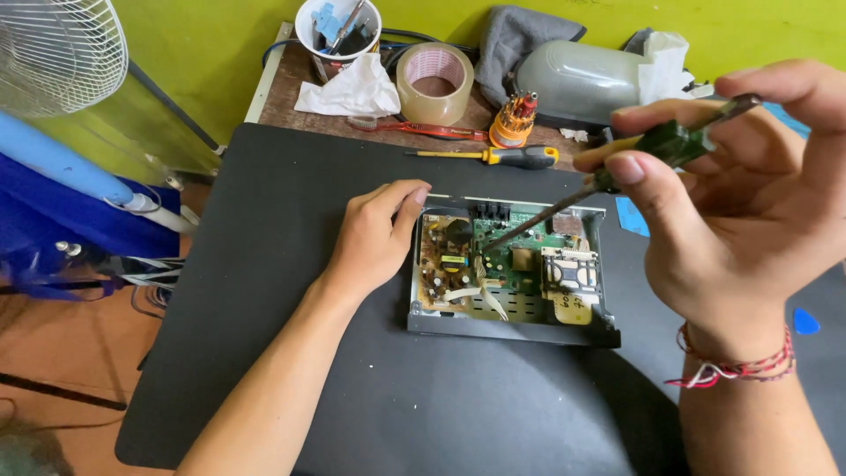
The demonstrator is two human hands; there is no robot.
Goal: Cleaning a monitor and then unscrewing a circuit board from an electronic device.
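left hand [374, 238] flat, open, pinning opened box [511, 269] on tabletop [291, 220] so no sliding | right hand [731, 211] wrapped round green screwdriver [617, 172], tip down on board

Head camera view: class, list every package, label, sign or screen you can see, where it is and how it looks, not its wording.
Label: yellowish tag with rounded bottom, front right inside the open device, below the card slot.
Sticker: small yellow patch on a part of the brown circuit board, beside the left hand.
No screens, signs or packages.

Matt black mat [291, 264], bare metal case [511, 326], glossy plastic tape roll [434, 82].
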